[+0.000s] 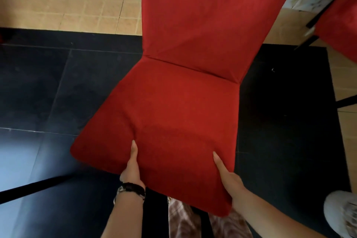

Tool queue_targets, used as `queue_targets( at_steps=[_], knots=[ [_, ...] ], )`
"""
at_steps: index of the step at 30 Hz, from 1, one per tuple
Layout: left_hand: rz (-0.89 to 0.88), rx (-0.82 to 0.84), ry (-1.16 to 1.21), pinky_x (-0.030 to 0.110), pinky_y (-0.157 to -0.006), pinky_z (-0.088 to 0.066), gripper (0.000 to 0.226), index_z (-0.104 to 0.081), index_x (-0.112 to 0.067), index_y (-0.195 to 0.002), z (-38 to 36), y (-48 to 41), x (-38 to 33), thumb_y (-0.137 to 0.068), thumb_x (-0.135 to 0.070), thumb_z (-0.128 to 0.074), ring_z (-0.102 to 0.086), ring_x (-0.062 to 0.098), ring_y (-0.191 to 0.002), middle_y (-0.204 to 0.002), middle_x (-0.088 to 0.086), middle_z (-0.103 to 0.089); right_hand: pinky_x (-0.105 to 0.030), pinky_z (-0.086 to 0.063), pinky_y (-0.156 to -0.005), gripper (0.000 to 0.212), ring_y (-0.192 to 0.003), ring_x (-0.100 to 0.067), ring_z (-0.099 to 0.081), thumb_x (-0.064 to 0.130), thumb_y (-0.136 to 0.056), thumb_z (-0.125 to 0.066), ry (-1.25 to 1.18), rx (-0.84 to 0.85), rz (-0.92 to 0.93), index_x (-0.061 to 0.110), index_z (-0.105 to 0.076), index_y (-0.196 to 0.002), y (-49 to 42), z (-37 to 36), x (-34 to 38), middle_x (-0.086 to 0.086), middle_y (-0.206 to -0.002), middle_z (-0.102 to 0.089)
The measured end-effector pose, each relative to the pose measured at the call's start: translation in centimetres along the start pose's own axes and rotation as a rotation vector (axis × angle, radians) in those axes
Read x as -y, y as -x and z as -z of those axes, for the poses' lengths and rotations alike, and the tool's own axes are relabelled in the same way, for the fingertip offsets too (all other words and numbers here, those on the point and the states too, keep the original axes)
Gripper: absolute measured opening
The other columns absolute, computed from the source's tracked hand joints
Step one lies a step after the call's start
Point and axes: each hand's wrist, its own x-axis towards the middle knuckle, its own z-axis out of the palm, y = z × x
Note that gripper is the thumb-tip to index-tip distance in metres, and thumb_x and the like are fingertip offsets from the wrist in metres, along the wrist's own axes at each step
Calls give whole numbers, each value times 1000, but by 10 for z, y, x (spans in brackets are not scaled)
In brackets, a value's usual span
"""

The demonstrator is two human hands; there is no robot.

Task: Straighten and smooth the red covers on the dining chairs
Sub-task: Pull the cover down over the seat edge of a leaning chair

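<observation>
So right up close, both forearms are reaching in from the bottom, and the left hand [132, 168] and right hand [229, 177] are gripping the front edge of the seat, thumbs lying on top of the fabric and the other fingers tucked under the lip where I can't see them. Both hands are holding cloth, not hovering. My guess is they're placed apart like that so the pull toward the person is going evenly across the width.

Biggest thing here is the red cover [183, 102] itself, sitting on the dining chair dead centre, running from the tall backrest down over the seat. The backrest part is looking pretty taut already. The seat is mostly flat, but a soft crease [129, 127] is fanning out from the left thumb, so that corner probably needs the next tug.

A second covered chair [342, 25] is peeking in at the top right, standing well apart.

Smaller stuff: a shoe [342, 216] at the bottom right on the dark floor mat [286, 121], and a dark wristband [133, 189] on the left wrist.
</observation>
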Motion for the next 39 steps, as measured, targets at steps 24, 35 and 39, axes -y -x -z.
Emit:
queue_targets(
  at_steps=[24, 35, 39],
  knots=[
    [-475, -130, -338, 48, -110, -32, 116, 13, -18, -149, -55, 109, -62, -74, -67, -62, -35, 35, -134, -150, 16, -26, -54, -38, -105, 127, -126, -37, -46, 87, -58, -54, 63, -41, 81, 14, -11, -153, 84, 45, 114, -15, -143, -43],
    [-1814, 17, -1794, 64, -107, -25, 108, -37, -7, -144, -82, 149, -155, -63, -73, -62, -36, 38, -136, -148, 17, -39, -38, -50, -56, 83, -76, -28, -61, 88, -68, -42, 250, -43, 118, 13, -53, -99, 130, 91, 222, -12, -90, -62],
    [-1798, -84, -1837, 66, -108, -19, 107, -44, -12, -141, -136, 165, -196, -51, -47, -88, -38, 36, -135, -142, 9, -46, -44, -54, -73, 82, -96, -34, -62, 78, -82, -37, 323, -131, 219, 8, -50, -125, 159, 106, 272, -19, -115, -60]
  ],
)
